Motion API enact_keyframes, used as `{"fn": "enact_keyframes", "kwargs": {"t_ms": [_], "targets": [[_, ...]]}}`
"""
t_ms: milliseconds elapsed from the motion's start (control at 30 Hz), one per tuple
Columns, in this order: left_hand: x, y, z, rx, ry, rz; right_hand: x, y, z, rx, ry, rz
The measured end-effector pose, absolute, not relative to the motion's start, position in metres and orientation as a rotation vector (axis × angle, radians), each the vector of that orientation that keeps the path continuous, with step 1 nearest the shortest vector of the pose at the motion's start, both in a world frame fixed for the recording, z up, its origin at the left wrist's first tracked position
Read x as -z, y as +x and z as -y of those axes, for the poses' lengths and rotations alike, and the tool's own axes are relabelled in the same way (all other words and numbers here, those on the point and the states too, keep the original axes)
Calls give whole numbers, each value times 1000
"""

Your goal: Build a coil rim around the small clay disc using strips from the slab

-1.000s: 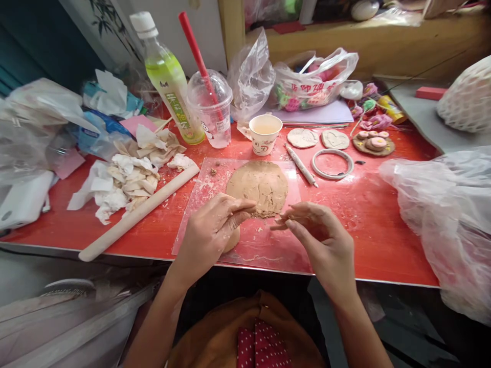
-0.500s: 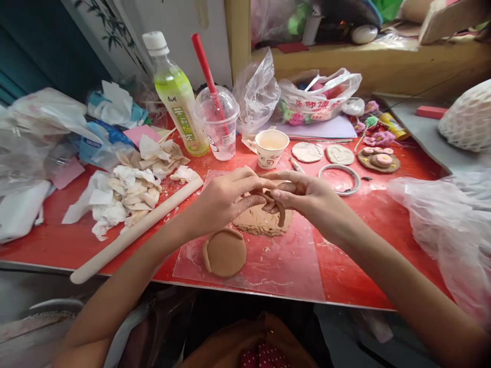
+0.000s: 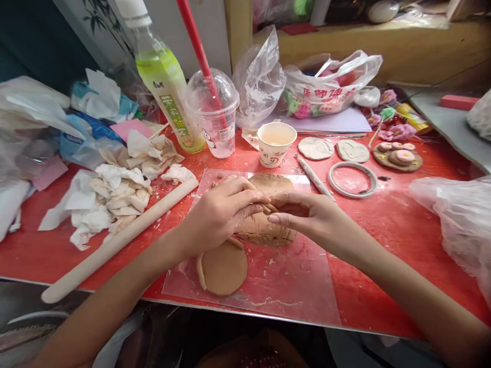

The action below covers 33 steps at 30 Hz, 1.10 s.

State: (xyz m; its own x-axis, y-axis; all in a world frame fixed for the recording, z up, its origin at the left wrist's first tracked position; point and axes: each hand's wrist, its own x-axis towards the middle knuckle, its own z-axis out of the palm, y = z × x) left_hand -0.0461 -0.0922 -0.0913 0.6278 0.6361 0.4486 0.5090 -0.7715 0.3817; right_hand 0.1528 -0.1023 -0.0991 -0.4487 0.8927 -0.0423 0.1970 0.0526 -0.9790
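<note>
Over a flat clay slab [image 3: 264,230], my left hand [image 3: 220,207] and my right hand [image 3: 307,209] meet fingertip to fingertip. Both are closed on a small brown clay strip [image 3: 270,208], most of it hidden by the fingers. Below my left hand lies a round clay disc [image 3: 224,268] with raised strips along parts of its left and top edges. Disc and slab rest on a clear plastic sheet [image 3: 291,291]. A thin pencil-like tool [image 3: 314,176] lies just beyond my right hand.
A wooden rolling pin [image 3: 123,237] and crumpled tissues [image 3: 115,197] lie left. Behind stand a drink bottle [image 3: 166,97], a plastic cup [image 3: 218,125] and a paper cup [image 3: 274,153]. A ring [image 3: 353,191], clay pieces [image 3: 316,148] and a plastic bag [image 3: 456,214] are on the right.
The clay strip hung down below my right fingers; now it is mostly hidden between both hands. The view has shifted, and the thin tool shows more fully.
</note>
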Motion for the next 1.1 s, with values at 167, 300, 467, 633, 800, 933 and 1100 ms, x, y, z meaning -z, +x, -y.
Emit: {"fn": "enact_keyframes", "kwargs": {"t_ms": [167,300,467,633,800,933,1100], "targets": [[93,-47,93,-766,2697,-905,99,155,103,-1338,-1149,1789],[95,-44,96,-766,2720,-952,100,155,103,-1406,-1139,1772],[99,-48,89,-823,2807,-1167,103,154,98,-1711,-1136,1669],[103,-53,83,-904,2907,-1313,108,151,99,-1912,-1155,1413],[111,-46,92,-1023,2925,-1112,112,145,105,-2000,-917,1141],[115,-43,93,-1022,2980,-995,113,143,107,-2005,-868,1058],[108,-44,89,-1130,2879,-883,116,147,101,-1932,-913,1053]]}}
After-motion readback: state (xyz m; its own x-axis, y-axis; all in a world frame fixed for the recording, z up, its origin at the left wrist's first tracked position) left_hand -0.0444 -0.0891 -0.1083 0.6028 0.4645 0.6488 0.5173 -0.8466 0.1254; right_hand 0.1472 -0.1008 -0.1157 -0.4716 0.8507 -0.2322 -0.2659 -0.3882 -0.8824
